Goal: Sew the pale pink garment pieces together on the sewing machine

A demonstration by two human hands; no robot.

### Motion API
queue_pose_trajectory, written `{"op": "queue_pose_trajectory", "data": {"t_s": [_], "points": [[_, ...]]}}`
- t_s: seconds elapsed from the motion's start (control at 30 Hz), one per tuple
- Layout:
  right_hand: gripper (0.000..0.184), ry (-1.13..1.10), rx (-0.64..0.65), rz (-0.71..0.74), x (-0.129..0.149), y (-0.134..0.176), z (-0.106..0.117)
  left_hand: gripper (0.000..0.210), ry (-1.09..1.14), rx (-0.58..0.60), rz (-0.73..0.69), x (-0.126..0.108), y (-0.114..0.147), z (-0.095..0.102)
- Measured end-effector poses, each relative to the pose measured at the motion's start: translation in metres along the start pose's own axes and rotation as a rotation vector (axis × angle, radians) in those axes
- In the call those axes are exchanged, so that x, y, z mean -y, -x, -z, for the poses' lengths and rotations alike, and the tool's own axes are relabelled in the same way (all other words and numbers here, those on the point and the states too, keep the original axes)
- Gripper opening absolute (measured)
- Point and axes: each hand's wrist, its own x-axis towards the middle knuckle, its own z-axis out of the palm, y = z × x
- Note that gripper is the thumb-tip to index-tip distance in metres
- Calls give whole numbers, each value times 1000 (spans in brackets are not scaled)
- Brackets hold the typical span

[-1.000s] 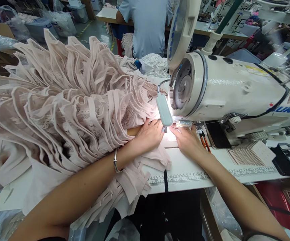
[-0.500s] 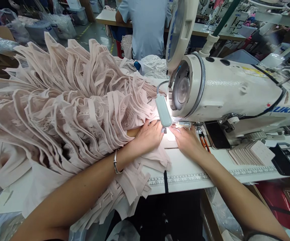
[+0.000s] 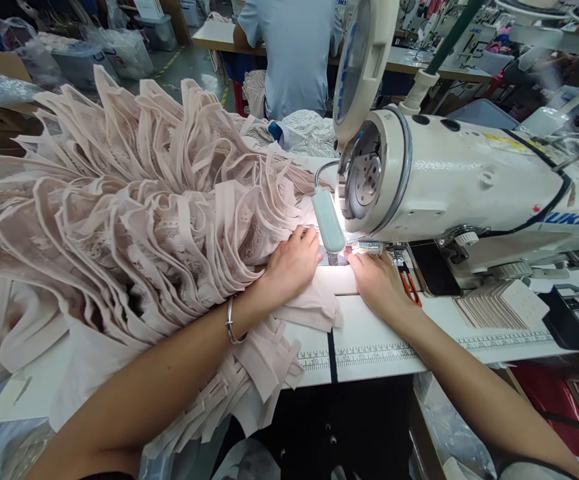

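Left to right: pale-pink lace garments (image 3: 169,220) heap on the white, ruler-marked surface (image 3: 369,323); we should keep their working edge flat, without tugging. Our left hand (image 3: 294,265), loosely curled, rests against them; our right hand (image 3: 378,283), fingers half bent, lies just before the cream metal sewing machine (image 3: 454,177); we cannot tell whether either pinches.

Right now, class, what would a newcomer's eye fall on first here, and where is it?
Probably the heap of pale pink garments, spreading in folds across the left of the view. The large white sewing machine, which fills much of the right side, would likely come next. Between them, a small lamp shines close to the left hand and the right hand.
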Motion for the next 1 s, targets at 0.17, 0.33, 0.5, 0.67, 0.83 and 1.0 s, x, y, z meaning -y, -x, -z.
{"op": "queue_pose_trajectory", "data": {"t_s": [0.17, 0.33, 0.5, 0.67, 0.83, 1.0], "points": [[47, -38, 21, -87, -7, -5, -3, 26, -140, 2, 28, -11, 7, 9], [41, 37, -154, -67, -8, 2, -5, 11, -4, 264, -432, -11, 40, 34], [34, 86, -148, 73, -21, 45, 23, 28, 30, 340, -543, -3, 52, 47], [32, 317, -386, -325, -79, 117, 50, 43, -225, 313, -532, -10, 51, 43], [32, 256, -261, -508, -122, 151, 55, 66, -332, 309, -455, -15, 62, 41], [39, 181, -358, -496, -139, 157, 49, 22, -238, 196, -509, -11, 44, 32]]}}
